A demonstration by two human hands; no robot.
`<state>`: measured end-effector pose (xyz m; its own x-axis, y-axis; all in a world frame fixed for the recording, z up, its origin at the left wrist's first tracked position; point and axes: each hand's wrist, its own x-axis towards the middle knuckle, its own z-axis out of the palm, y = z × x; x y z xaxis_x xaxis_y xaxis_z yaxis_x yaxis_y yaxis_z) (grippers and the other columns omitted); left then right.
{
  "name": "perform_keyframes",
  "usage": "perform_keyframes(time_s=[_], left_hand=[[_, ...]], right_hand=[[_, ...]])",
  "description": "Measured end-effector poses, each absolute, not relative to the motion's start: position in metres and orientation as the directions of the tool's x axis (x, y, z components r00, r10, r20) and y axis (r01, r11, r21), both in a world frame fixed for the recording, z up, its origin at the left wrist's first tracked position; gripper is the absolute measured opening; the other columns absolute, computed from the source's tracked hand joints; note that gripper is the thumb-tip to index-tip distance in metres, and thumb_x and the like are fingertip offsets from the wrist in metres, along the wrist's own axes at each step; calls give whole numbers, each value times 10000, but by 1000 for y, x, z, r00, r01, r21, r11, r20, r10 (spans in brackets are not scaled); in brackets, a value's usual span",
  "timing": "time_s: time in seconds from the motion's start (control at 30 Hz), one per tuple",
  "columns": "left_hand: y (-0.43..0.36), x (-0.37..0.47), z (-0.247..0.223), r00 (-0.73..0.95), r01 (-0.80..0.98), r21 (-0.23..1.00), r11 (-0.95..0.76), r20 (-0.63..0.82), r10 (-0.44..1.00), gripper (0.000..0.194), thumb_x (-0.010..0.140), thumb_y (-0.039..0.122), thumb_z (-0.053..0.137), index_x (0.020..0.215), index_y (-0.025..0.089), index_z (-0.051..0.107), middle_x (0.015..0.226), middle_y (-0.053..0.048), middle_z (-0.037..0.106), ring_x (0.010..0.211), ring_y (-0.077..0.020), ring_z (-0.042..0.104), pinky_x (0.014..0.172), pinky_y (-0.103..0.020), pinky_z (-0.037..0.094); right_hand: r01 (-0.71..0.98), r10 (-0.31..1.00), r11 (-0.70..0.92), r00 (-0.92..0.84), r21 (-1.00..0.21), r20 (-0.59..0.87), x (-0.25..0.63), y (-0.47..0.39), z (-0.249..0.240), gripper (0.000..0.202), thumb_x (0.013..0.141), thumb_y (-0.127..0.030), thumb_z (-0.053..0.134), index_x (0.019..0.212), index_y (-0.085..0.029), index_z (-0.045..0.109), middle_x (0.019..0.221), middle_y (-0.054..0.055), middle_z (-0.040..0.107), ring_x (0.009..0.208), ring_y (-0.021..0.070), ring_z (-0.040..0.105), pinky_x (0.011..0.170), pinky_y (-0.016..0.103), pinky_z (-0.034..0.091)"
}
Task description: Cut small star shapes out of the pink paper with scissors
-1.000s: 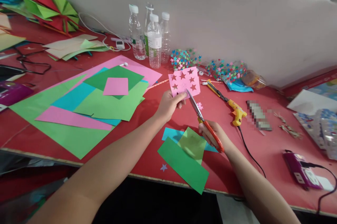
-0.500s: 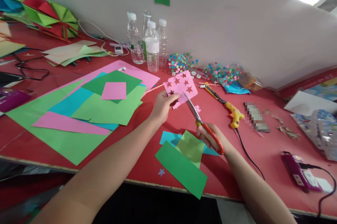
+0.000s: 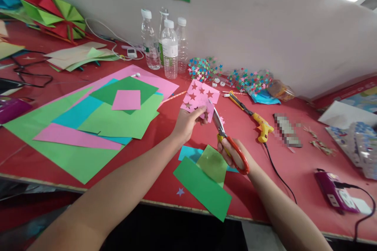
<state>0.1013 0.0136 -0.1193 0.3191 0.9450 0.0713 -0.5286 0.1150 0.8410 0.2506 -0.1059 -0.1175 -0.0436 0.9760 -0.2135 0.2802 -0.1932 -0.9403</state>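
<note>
A pink paper (image 3: 199,94) with several star-shaped holes is pinched between the thumb and fingers of my left hand (image 3: 188,122). My right hand (image 3: 231,152) is closed round the red and yellow handles of the scissors (image 3: 218,120). The scissor tips touch or overlap the paper's right part; the exact contact is hard to make out. Small pink stars (image 3: 222,120) lie on the red table beside the blades. Below my hands are a dark green strip (image 3: 203,188), a light green piece (image 3: 212,164) and blue paper (image 3: 188,152).
Large coloured sheets (image 3: 85,156) overlap at the left. Clear bottles (image 3: 170,52) and heaps of small stars (image 3: 203,69) stand or lie by the wall. A yellow glue gun (image 3: 263,127) with a black cable, and a purple power strip (image 3: 334,194), are at the right.
The pink paper has turned in my left hand, which has moved slightly right. The scissors have shifted a little left and now point more steeply upward at the paper's right side.
</note>
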Motion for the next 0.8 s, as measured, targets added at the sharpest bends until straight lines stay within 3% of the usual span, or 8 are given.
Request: perform_keyframes(time_s=[0.8], left_hand=[[13,103,-121,334,-500,857,126,57,941,187,705,305,683,633,157,594,534,17,597,449,-76,517,463,-227,375]], right_hand=[[298,954,-299,66,-907,-293,243,-107,-109,555,789,-740,468,697,-194,506,339,-88,388,270,60,317,327,200,274]])
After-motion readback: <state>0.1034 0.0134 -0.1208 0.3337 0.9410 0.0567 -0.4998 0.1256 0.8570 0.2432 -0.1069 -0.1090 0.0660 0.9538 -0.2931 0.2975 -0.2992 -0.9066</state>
